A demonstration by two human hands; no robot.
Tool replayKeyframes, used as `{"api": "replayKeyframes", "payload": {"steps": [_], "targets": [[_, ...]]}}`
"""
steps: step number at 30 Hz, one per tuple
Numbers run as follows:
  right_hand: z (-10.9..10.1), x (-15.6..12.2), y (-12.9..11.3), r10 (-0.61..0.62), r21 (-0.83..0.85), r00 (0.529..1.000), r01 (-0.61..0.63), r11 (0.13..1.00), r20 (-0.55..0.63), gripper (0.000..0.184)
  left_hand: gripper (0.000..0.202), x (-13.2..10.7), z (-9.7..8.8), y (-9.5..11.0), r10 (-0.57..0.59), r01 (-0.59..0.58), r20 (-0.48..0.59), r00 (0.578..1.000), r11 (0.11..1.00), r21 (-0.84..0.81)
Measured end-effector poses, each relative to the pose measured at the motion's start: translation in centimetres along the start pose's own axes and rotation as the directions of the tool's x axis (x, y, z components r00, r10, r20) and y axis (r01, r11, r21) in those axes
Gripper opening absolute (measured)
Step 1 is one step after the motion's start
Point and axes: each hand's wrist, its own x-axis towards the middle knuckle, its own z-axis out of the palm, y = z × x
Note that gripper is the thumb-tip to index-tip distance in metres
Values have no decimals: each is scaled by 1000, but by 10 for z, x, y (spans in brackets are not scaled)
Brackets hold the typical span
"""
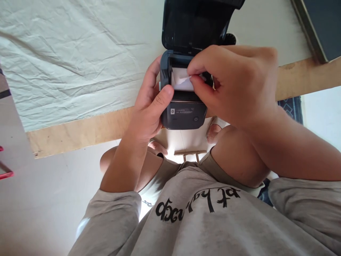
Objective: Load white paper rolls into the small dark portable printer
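Note:
A small dark label printer (183,115) is held over the table's front edge, its black lid (195,26) swung up and back. My left hand (153,101) wraps round the printer's left side, thumb on the front rim. Inside the open bay lies a roll of white paper (181,85). With thumb and forefinger, my right hand (231,78) pinches a lifted edge of that paper. The front panel carries small printed text and a power button. My right hand hides the printer's right side.
A pale wrinkled cloth (80,60) covers the table, with a bare wooden edge (80,129) in front. At the upper right lies a dark flat panel with a metallic rim (309,32). A red-edged object (6,174) shows at far left. My legs are below the table edge.

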Motion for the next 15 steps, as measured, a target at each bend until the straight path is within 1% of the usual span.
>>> {"api": "replayKeyframes", "payload": {"steps": [2, 4, 5, 7, 9, 10, 13, 15], "targets": [[-2, -3, 0, -75, -14, 996, 75, 997, -53, 16, 39, 0, -2, -3, 39, -39, 2, 999, 999, -11], [-3, -7, 1, -189, -39, 973, 185, 982, -131, 17, 38, 0, -6, -6, 71, -71, 3, 997, 996, -45], [-4, -9, 1, -258, -53, 950, 252, 966, -178, 17, 38, 0, -8, -7, 81, -80, 20, 997, 995, -61], [-3, -14, 2, -388, -55, 889, 387, 921, -245, 16, 41, 0, -14, -8, 62, -56, 84, 995, 996, -68], [0, -20, 2, -476, -31, 843, 485, 874, -248, 13, 47, 2, -21, -10, 58, -50, 157, 986, 997, -54], [2, -22, 1, -500, -20, 833, 510, 860, -236, 11, 49, 3, -24, -12, 79, -71, 171, 982, 996, -49], [5, -26, 1, -522, 0, 828, 533, 846, -204, 6, 59, 8, -32, -20, 144, -145, 170, 975, 989, -8], [3, -25, 3, -529, 60, 825, 549, 834, -202, 7, 67, 12, -35, -27, 172, -179, 171, 970, 983, 31]]}}
